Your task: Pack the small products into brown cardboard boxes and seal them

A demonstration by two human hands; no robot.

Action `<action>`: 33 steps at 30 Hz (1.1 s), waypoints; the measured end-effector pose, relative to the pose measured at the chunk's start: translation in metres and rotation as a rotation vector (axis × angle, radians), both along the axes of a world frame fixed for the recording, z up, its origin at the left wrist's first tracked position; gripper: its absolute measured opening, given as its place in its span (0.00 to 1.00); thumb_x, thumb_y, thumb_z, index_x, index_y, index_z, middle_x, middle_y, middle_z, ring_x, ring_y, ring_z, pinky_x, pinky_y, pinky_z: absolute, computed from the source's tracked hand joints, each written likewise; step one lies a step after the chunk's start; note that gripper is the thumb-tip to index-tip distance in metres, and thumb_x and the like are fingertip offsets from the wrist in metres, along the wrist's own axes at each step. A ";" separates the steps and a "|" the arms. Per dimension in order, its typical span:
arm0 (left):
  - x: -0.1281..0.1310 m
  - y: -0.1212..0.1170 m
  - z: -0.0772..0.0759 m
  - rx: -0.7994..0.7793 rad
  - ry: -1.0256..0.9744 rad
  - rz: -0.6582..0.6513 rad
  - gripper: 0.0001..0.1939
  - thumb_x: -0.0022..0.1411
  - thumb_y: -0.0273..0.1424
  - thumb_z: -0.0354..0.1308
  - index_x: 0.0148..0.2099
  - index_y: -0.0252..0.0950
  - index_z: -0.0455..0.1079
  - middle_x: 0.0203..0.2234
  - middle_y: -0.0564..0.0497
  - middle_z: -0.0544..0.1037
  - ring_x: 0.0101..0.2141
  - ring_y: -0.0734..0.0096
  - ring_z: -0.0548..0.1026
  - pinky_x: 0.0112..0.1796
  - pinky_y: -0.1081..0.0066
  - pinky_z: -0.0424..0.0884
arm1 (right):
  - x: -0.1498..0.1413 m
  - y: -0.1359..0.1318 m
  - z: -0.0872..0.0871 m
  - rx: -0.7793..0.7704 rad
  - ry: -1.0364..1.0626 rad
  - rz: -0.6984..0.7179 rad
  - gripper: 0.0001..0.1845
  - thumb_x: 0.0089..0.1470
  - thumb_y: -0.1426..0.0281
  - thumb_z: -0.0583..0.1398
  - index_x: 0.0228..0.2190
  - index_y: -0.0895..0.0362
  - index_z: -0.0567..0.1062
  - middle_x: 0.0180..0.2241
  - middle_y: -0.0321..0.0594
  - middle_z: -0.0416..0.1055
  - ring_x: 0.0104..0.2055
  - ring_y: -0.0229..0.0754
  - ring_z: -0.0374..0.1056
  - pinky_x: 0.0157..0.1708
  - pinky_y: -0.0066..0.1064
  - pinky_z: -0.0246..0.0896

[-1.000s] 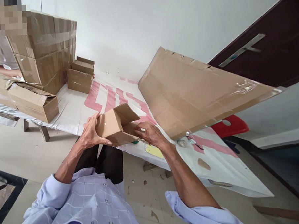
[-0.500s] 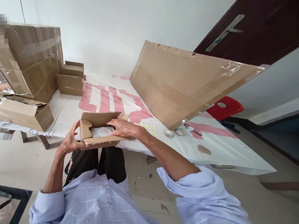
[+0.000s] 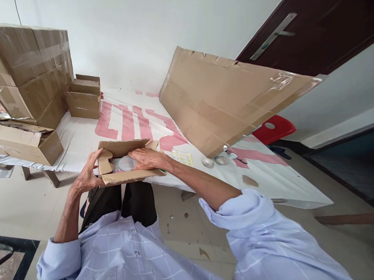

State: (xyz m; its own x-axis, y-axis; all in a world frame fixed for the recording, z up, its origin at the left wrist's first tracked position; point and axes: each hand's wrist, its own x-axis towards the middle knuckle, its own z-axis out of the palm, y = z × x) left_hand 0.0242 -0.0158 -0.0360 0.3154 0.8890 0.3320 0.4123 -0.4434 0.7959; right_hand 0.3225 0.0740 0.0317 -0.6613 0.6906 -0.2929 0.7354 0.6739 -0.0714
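Note:
An open cardboard box (image 3: 132, 175) rests at the table's near edge, its flaps raised. My left hand (image 3: 88, 172) grips its left end, thumb low on the near side and fingers up by the end flap. Inside lies a round, translucent whitish piece (image 3: 126, 163), like a lid or shallow dish, over something greenish. My right hand (image 3: 147, 158) reaches into the box from the right, against the round piece's right side. Its fingertips are hidden inside, so whether they grip anything is unclear.
Taped cartons (image 3: 44, 76) stand stacked at left, near smaller boxes (image 3: 83, 104). A large cardboard sheet (image 3: 222, 93) leans on the right. By its foot are clear round pieces (image 3: 208, 162) and a yellow-patterned sheet (image 3: 183, 157). Beyond is a red chair (image 3: 276, 130).
My right hand has slid from over the round piece down into the box beside it, uncovering more of it. My left hand keeps its grip. The view has shifted slightly.

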 end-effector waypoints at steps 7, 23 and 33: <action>0.002 0.003 -0.003 0.015 -0.011 0.008 0.63 0.52 0.37 0.78 0.84 0.49 0.51 0.76 0.33 0.60 0.73 0.31 0.66 0.61 0.38 0.79 | 0.007 0.015 -0.023 -0.104 0.259 -0.005 0.28 0.51 0.66 0.75 0.53 0.49 0.76 0.48 0.41 0.82 0.52 0.56 0.78 0.53 0.39 0.73; -0.007 0.020 -0.006 -0.012 -0.039 0.018 0.69 0.51 0.38 0.79 0.86 0.46 0.46 0.76 0.31 0.60 0.73 0.31 0.66 0.61 0.41 0.79 | -0.003 -0.012 0.044 0.051 0.365 -0.021 0.32 0.51 0.74 0.69 0.58 0.55 0.75 0.60 0.52 0.79 0.62 0.59 0.75 0.57 0.42 0.68; -0.014 0.072 0.011 -0.008 0.008 0.031 0.73 0.44 0.39 0.82 0.86 0.42 0.48 0.78 0.31 0.60 0.77 0.28 0.59 0.72 0.34 0.65 | 0.048 -0.007 0.124 0.086 0.915 -0.165 0.36 0.44 0.66 0.72 0.57 0.55 0.79 0.56 0.44 0.80 0.55 0.53 0.76 0.53 0.39 0.72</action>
